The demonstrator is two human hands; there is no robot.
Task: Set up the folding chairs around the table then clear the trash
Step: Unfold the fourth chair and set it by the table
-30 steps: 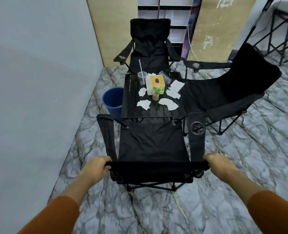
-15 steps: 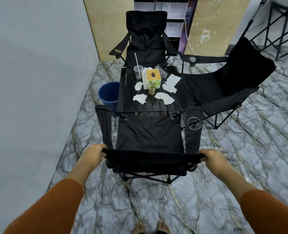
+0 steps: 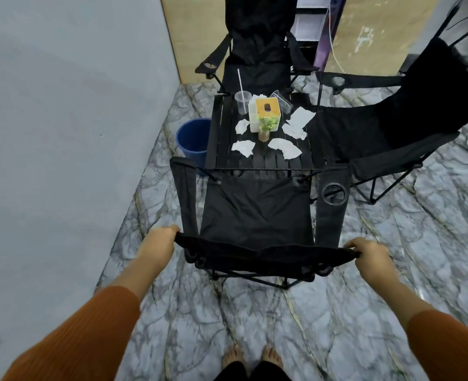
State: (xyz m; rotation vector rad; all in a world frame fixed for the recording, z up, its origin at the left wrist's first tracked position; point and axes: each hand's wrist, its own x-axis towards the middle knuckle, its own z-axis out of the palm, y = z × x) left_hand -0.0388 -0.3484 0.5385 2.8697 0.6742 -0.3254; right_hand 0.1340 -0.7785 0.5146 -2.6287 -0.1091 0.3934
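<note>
A black folding chair (image 3: pixel 257 213) stands unfolded right in front of me, its seat front touching the near edge of the low black slatted table (image 3: pixel 219 141). My left hand (image 3: pixel 160 240) grips the left end of its backrest top and my right hand (image 3: pixel 370 257) grips the right end. Two more black folding chairs stand open, one at the far end (image 3: pixel 257 50) and one on the right (image 3: pixel 408 116). Crumpled white tissues (image 3: pixel 244 147) lie scattered on the table with a clear plastic cup and straw (image 3: pixel 242 101) and a tipped clear cup (image 3: pixel 282 101).
A blue bin (image 3: pixel 193 138) stands on the marble floor left of the table, beside the grey wall (image 3: pixel 62 133). A yellow-topped tissue box (image 3: pixel 267 111) and a small potted plant (image 3: pixel 266 127) sit mid-table. My bare feet (image 3: pixel 252 358) show at the bottom. A metal rack stands far right.
The view has pulled back and tilted down, so my feet now show. Both hands keep their hold on the backrest; the chair stays against the table.
</note>
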